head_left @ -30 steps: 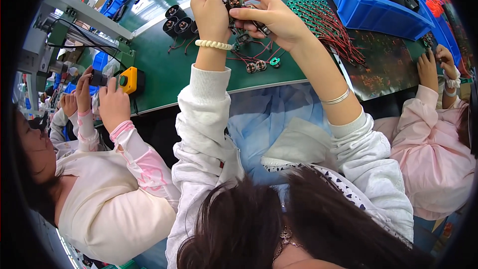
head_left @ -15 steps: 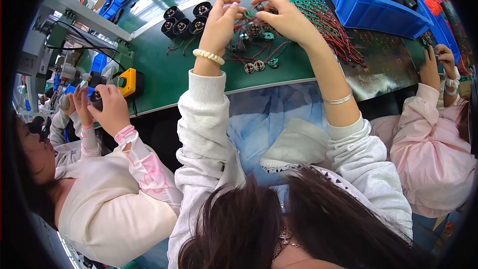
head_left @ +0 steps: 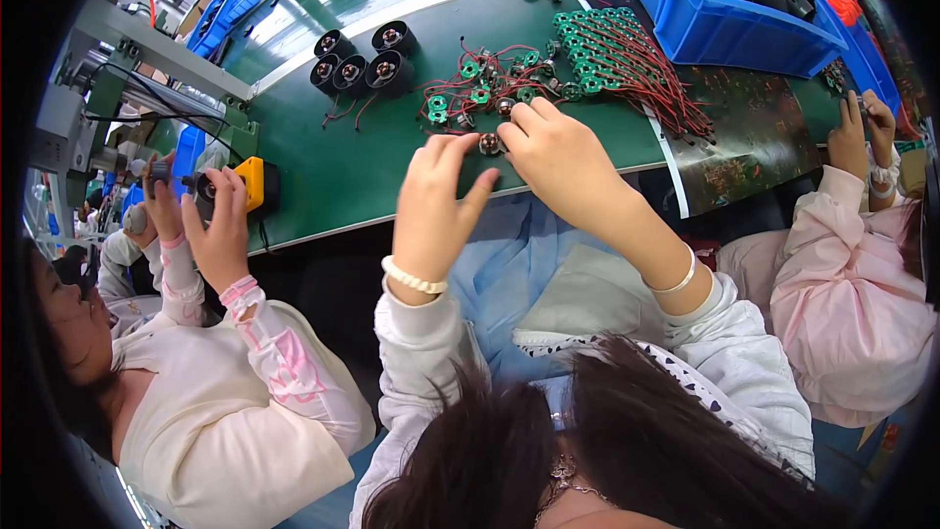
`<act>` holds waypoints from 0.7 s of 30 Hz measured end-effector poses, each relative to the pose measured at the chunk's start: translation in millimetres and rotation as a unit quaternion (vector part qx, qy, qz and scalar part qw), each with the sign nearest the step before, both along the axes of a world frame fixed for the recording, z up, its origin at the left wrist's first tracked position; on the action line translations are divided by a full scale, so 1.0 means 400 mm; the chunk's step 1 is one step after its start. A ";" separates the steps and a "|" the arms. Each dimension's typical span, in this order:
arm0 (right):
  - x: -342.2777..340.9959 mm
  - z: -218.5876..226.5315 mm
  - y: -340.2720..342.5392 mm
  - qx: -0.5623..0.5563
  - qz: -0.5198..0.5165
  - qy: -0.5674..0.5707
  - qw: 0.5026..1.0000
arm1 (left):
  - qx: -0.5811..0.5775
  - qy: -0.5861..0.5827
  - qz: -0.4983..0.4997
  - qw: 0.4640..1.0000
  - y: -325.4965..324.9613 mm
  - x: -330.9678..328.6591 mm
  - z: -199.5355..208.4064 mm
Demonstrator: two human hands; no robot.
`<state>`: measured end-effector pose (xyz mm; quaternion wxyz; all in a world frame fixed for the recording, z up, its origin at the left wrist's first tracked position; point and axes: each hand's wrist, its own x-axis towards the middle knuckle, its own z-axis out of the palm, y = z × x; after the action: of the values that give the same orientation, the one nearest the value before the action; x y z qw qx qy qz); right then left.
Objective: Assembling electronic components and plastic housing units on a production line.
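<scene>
My left hand [head_left: 438, 198] and my right hand [head_left: 560, 155] meet over the near edge of the green bench mat [head_left: 333, 162]. Between their fingertips sits a small round metal motor part [head_left: 490, 144], pinched from both sides. Just beyond my fingers lies a tangle of small green coil parts with red wires [head_left: 482, 88]. A beaded bracelet circles my left wrist and a thin bangle my right.
Three black round motors [head_left: 357, 61] stand at the back left of the mat. More green coils with red leads [head_left: 612, 54] lie beside a blue bin [head_left: 720, 10]. A person on my left holds a tool near a yellow device [head_left: 253, 184]; another person's hands [head_left: 864, 127] work at right.
Both my hands have come down from the far side of the mat toward its near edge, bringing the small part with them. The person on my left has raised their hands.
</scene>
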<state>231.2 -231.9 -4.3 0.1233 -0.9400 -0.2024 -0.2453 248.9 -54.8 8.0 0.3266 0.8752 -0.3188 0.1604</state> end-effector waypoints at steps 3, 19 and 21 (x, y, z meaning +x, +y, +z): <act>0.005 -0.010 -0.014 0.027 0.022 -0.019 0.999 | 0.002 0.002 0.014 1.000 -0.029 -0.008 -0.036; 0.018 0.040 -0.072 0.390 0.226 0.169 0.876 | -0.262 0.335 -0.217 0.878 0.023 0.084 -0.030; 0.020 0.051 -0.074 0.393 0.243 0.172 0.870 | -0.263 0.361 -0.233 0.864 0.030 0.088 -0.020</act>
<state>239.3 -261.3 16.2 0.5709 -0.7625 -0.2871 -0.1011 284.2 -42.8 0.2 0.6651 0.6535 -0.3190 -0.1699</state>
